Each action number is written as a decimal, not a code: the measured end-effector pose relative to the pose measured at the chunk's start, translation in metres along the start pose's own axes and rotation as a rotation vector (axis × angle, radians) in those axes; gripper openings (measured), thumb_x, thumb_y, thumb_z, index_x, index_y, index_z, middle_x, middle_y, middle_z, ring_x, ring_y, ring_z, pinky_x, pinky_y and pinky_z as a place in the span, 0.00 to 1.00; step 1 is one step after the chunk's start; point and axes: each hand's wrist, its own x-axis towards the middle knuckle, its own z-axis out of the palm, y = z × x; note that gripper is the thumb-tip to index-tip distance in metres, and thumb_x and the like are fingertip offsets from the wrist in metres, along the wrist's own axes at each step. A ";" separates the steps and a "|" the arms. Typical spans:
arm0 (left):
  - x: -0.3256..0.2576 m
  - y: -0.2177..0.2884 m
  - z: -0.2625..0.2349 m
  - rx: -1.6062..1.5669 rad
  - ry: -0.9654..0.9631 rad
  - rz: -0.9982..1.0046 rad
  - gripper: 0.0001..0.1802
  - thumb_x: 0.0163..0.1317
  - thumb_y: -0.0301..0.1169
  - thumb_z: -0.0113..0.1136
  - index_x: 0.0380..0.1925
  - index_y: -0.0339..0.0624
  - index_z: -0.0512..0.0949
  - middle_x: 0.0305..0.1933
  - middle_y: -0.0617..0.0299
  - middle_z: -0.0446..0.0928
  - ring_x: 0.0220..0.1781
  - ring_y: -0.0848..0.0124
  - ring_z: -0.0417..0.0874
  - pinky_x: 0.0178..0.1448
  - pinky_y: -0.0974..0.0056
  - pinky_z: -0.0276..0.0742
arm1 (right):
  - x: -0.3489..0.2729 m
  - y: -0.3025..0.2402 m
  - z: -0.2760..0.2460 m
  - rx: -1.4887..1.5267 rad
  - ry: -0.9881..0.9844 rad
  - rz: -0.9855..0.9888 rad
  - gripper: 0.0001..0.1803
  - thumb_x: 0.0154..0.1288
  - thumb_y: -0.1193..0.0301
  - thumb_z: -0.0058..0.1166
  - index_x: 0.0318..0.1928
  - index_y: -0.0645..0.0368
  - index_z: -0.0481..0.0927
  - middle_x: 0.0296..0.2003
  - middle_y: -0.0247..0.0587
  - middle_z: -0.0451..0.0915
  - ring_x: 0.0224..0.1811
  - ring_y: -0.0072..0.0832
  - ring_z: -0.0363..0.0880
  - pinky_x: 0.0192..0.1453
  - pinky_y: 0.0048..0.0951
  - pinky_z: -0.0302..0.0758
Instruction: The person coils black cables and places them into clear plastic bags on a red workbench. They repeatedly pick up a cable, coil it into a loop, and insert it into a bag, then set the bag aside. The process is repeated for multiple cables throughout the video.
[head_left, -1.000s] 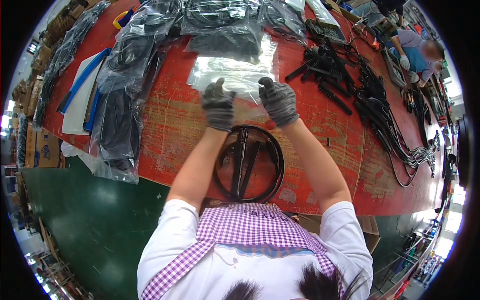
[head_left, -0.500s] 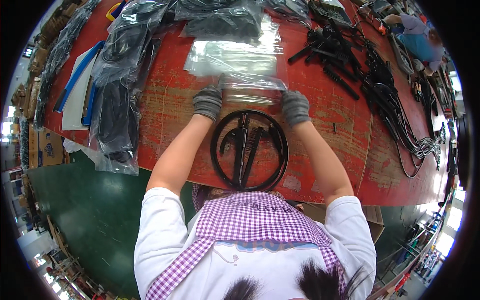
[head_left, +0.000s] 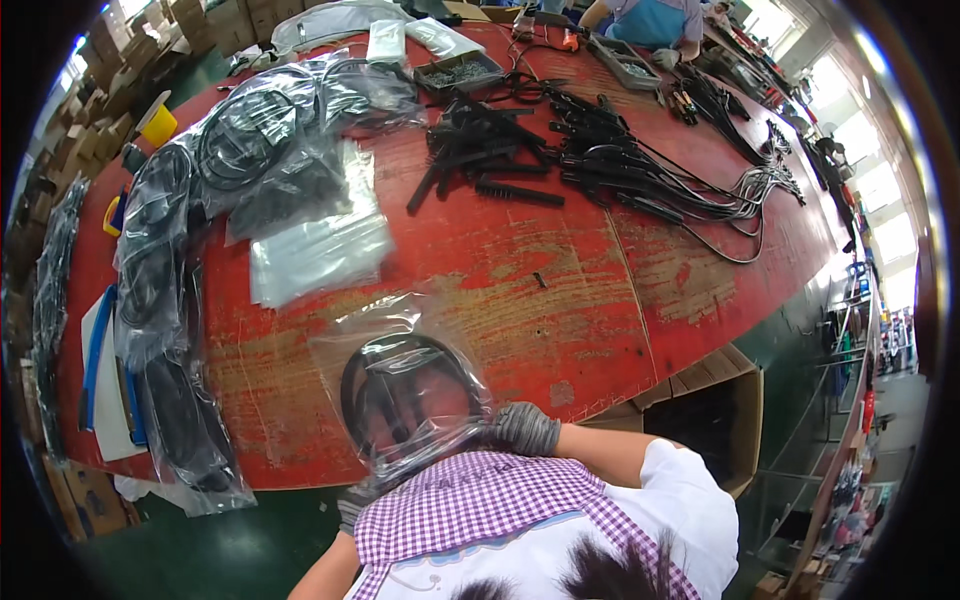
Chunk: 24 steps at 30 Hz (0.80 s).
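Before me at the near table edge lies a clear plastic bag drawn over a coiled black cable. Dark brush-like pieces show blurrily within the coil. My right hand, in a grey glove, is closed on the bag's near right corner. Low by the apron, my gloved left hand is at the bag's near left side. Its fingers are mostly hidden by the bag and apron.
Flat clear bags lie stacked beyond. Filled bags line the left, near a blue-edged board. Black brushes and grey cables lie farther right. A co-worker stands across the table; a cardboard box is below the right edge.
The bag, held empty beyond the coil before, now covers the coil and pieces. Both hands have come back toward my body. The view has swung to the right.
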 end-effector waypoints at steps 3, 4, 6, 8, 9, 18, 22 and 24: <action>-0.018 0.037 -0.018 -0.207 0.095 -0.098 0.11 0.50 0.25 0.57 0.36 0.40 0.78 0.33 0.59 0.80 0.33 0.69 0.80 0.38 0.66 0.75 | 0.010 -0.006 -0.043 0.387 0.088 -0.091 0.16 0.52 0.71 0.54 0.44 0.49 0.79 0.30 0.47 0.79 0.28 0.41 0.78 0.32 0.36 0.75; -0.028 0.050 -0.030 -0.157 0.110 -0.128 0.09 0.49 0.22 0.58 0.32 0.40 0.80 0.32 0.60 0.81 0.33 0.71 0.81 0.40 0.67 0.76 | 0.017 -0.017 -0.073 0.547 0.056 -0.118 0.19 0.49 0.77 0.54 0.45 0.53 0.79 0.34 0.47 0.79 0.30 0.41 0.79 0.36 0.33 0.76; -0.037 0.076 -0.074 -0.229 0.079 -0.241 0.09 0.48 0.16 0.55 0.29 0.39 0.79 0.29 0.58 0.80 0.31 0.67 0.82 0.37 0.68 0.76 | 0.014 -0.039 -0.146 0.586 0.046 -0.109 0.20 0.50 0.77 0.53 0.47 0.54 0.78 0.27 0.49 0.77 0.23 0.32 0.76 0.30 0.27 0.73; -0.041 0.093 -0.119 -0.184 0.165 0.075 0.10 0.49 0.15 0.52 0.31 0.38 0.78 0.25 0.59 0.78 0.28 0.70 0.80 0.33 0.67 0.75 | 0.001 -0.063 -0.204 0.483 0.201 -0.109 0.19 0.51 0.77 0.51 0.46 0.54 0.79 0.23 0.46 0.75 0.20 0.27 0.74 0.28 0.25 0.71; -0.033 0.112 -0.132 -0.049 0.303 0.030 0.10 0.50 0.16 0.51 0.32 0.38 0.77 0.24 0.60 0.77 0.27 0.71 0.79 0.32 0.68 0.74 | 0.000 -0.064 -0.215 0.553 0.268 -0.085 0.18 0.51 0.77 0.51 0.46 0.54 0.79 0.22 0.45 0.76 0.19 0.26 0.74 0.27 0.24 0.71; 0.158 0.090 -0.222 0.242 0.283 -0.139 0.09 0.58 0.25 0.48 0.37 0.40 0.76 0.22 0.63 0.76 0.18 0.75 0.75 0.22 0.69 0.70 | 0.148 0.022 -0.284 0.266 0.348 0.113 0.10 0.54 0.75 0.46 0.35 0.61 0.80 0.18 0.35 0.77 0.15 0.20 0.73 0.22 0.23 0.73; 0.220 0.126 -0.261 0.566 0.790 0.307 0.09 0.59 0.29 0.53 0.37 0.38 0.76 0.32 0.56 0.78 0.37 0.68 0.78 0.44 0.66 0.72 | 0.187 0.020 -0.334 0.562 1.036 -0.092 0.07 0.56 0.75 0.49 0.35 0.62 0.79 0.21 0.38 0.79 0.20 0.20 0.75 0.26 0.25 0.73; 0.239 0.124 -0.272 0.696 0.956 0.396 0.09 0.60 0.31 0.52 0.36 0.39 0.76 0.31 0.51 0.78 0.35 0.59 0.80 0.41 0.62 0.73 | 0.210 0.018 -0.331 0.550 1.202 -0.075 0.09 0.57 0.73 0.52 0.38 0.61 0.77 0.22 0.41 0.79 0.22 0.24 0.76 0.29 0.28 0.73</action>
